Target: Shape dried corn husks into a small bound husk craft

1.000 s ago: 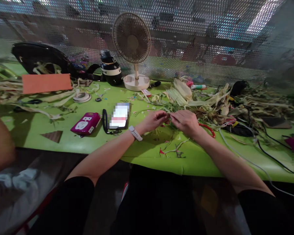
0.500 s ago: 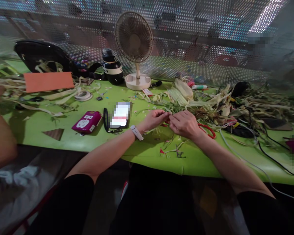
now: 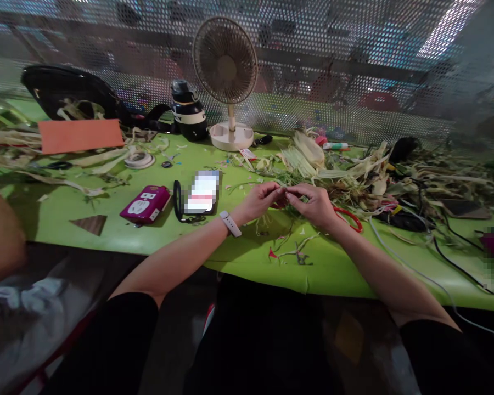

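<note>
My left hand (image 3: 260, 202) and my right hand (image 3: 312, 204) meet fingertip to fingertip above the green tabletop (image 3: 251, 258). Both are closed in a pinch, and what they hold between them is too small to make out. A white watch band (image 3: 230, 224) circles my left wrist. Close behind the hands lies a heap of dried corn husks (image 3: 346, 175) with green strands. Red-handled scissors (image 3: 354, 219) show partly beside my right wrist. Pale fibres (image 3: 265, 224) lie or hang under my left hand, with scraps and a red bit (image 3: 272, 253) nearer the table edge.
A phone (image 3: 201, 192) and a purple case (image 3: 146, 204) lie left of my hands. Behind stand a fan (image 3: 226, 68) and a black bottle (image 3: 188, 115). An orange card (image 3: 81, 136) rests on husks; another person's arm (image 3: 2, 225) is at left. A white cable (image 3: 411, 270) crosses the right side.
My right hand has turned, so its thumb and forefinger now show pinched against the left fingertips. My left hand stays nearly in place. The other person's arm has drawn slightly left.
</note>
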